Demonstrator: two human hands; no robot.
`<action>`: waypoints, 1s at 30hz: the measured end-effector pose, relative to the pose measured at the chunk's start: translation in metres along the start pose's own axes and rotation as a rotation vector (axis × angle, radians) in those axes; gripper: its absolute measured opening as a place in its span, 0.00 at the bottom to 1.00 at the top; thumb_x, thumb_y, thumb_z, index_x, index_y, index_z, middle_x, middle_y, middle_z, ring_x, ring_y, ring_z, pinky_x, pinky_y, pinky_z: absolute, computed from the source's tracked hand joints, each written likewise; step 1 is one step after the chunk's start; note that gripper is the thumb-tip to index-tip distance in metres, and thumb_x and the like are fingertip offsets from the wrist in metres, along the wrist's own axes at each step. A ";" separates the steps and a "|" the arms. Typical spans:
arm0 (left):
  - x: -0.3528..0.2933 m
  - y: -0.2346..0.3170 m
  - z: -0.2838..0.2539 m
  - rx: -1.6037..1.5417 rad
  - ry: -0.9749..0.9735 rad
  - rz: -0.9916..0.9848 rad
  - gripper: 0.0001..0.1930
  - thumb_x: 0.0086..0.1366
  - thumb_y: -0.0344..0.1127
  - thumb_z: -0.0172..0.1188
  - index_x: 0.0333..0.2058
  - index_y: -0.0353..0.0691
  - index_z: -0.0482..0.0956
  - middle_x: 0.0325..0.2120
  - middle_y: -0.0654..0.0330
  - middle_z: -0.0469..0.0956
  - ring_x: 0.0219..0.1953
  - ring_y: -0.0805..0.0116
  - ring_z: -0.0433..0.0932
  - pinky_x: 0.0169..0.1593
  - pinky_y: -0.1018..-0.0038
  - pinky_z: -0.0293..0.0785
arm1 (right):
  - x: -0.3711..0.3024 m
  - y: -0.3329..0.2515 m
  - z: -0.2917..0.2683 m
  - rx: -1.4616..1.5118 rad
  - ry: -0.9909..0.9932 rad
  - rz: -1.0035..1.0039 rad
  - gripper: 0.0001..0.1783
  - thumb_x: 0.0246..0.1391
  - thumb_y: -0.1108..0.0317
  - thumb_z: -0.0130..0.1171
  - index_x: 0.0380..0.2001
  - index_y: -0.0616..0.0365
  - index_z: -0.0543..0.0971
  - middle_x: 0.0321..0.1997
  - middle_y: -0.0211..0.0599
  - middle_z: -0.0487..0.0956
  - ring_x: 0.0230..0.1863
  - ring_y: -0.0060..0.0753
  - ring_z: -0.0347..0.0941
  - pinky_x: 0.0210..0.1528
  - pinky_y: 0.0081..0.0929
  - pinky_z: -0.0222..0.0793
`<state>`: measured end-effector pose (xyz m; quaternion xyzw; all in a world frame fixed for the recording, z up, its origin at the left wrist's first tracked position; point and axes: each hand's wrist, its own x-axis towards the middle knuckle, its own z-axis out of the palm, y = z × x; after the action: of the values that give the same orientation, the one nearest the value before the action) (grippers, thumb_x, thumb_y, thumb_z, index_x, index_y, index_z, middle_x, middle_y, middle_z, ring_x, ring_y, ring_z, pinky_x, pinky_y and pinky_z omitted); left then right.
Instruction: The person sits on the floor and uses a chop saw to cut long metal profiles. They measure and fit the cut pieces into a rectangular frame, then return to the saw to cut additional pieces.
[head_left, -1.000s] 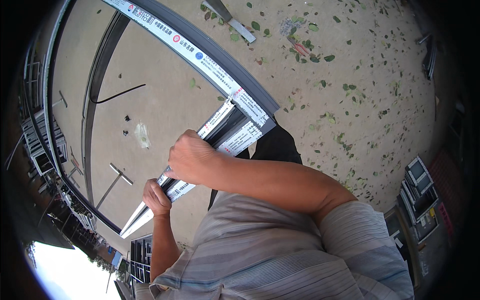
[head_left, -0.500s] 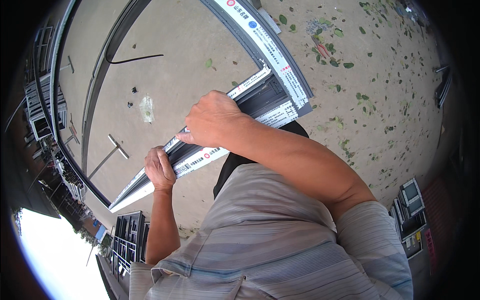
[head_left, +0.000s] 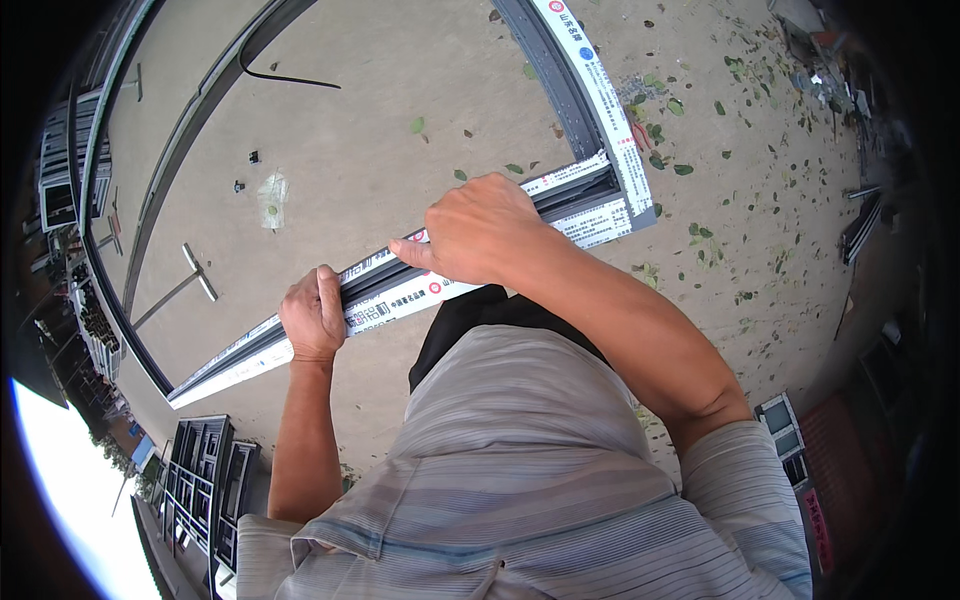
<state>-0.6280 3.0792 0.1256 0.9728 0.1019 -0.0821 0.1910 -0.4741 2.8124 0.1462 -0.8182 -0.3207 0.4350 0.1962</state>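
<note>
My striped shirt (head_left: 530, 455) was nearest. Just past my waist, my left hand (head_left: 313, 315) and right hand (head_left: 487, 230) both gripped the near bar (head_left: 400, 300) of a big dark frame (head_left: 605, 85), the right closer to its right-hand corner (head_left: 638, 214). Beyond, green leaves (head_left: 683, 169) lay scattered over the ground (head_left: 370, 170) to the frame's right.

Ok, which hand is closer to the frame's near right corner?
The right hand: it grips the near bar on that corner's side. The left hand grips the same bar farther away, toward its left end.
</note>
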 end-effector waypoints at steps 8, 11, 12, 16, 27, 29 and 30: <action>-0.004 -0.005 0.005 0.026 0.088 0.009 0.26 0.81 0.47 0.50 0.23 0.37 0.75 0.20 0.46 0.77 0.25 0.40 0.76 0.35 0.49 0.72 | -0.006 -0.005 0.022 -0.071 0.211 0.031 0.39 0.72 0.33 0.51 0.27 0.57 0.89 0.25 0.42 0.86 0.33 0.44 0.85 0.43 0.42 0.78; -0.003 -0.005 0.005 0.033 0.111 0.026 0.26 0.81 0.47 0.51 0.23 0.38 0.76 0.20 0.46 0.77 0.25 0.40 0.76 0.35 0.49 0.73 | -0.007 -0.007 0.025 -0.111 0.252 0.026 0.37 0.71 0.33 0.53 0.30 0.56 0.90 0.27 0.41 0.87 0.35 0.43 0.86 0.44 0.41 0.78; -0.002 -0.005 0.005 0.043 0.094 0.020 0.26 0.81 0.46 0.51 0.23 0.38 0.76 0.20 0.46 0.77 0.25 0.40 0.76 0.35 0.49 0.73 | -0.008 -0.008 0.025 -0.122 0.261 0.023 0.37 0.71 0.33 0.52 0.31 0.57 0.90 0.28 0.41 0.87 0.36 0.43 0.86 0.44 0.41 0.78; -0.001 -0.005 0.004 0.072 0.065 0.011 0.26 0.80 0.47 0.51 0.23 0.38 0.77 0.21 0.45 0.78 0.26 0.39 0.77 0.35 0.48 0.73 | -0.010 -0.009 0.023 -0.129 0.250 0.039 0.37 0.72 0.33 0.52 0.32 0.56 0.90 0.28 0.41 0.88 0.37 0.43 0.87 0.44 0.41 0.78; 0.001 -0.001 -0.002 0.033 -0.007 -0.016 0.26 0.81 0.49 0.51 0.24 0.39 0.81 0.19 0.45 0.80 0.25 0.38 0.81 0.35 0.48 0.76 | -0.003 -0.006 0.015 -0.094 0.107 0.059 0.49 0.73 0.26 0.38 0.26 0.60 0.89 0.26 0.49 0.85 0.35 0.52 0.85 0.45 0.48 0.79; 0.003 0.001 -0.003 0.044 -0.027 -0.024 0.26 0.80 0.49 0.52 0.25 0.39 0.81 0.20 0.44 0.80 0.25 0.38 0.81 0.35 0.48 0.76 | -0.001 -0.004 0.012 -0.085 0.088 0.062 0.51 0.72 0.24 0.38 0.24 0.60 0.89 0.25 0.50 0.85 0.35 0.52 0.85 0.45 0.48 0.79; 0.003 0.001 -0.003 0.046 -0.025 -0.020 0.26 0.80 0.49 0.52 0.25 0.39 0.81 0.20 0.44 0.80 0.26 0.38 0.81 0.35 0.48 0.76 | -0.001 -0.005 0.011 -0.081 0.078 0.063 0.51 0.71 0.24 0.38 0.23 0.60 0.89 0.25 0.50 0.85 0.35 0.52 0.85 0.45 0.48 0.79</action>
<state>-0.6244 3.0800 0.1280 0.9748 0.1073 -0.0984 0.1688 -0.4850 2.8153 0.1437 -0.8516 -0.3040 0.3953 0.1616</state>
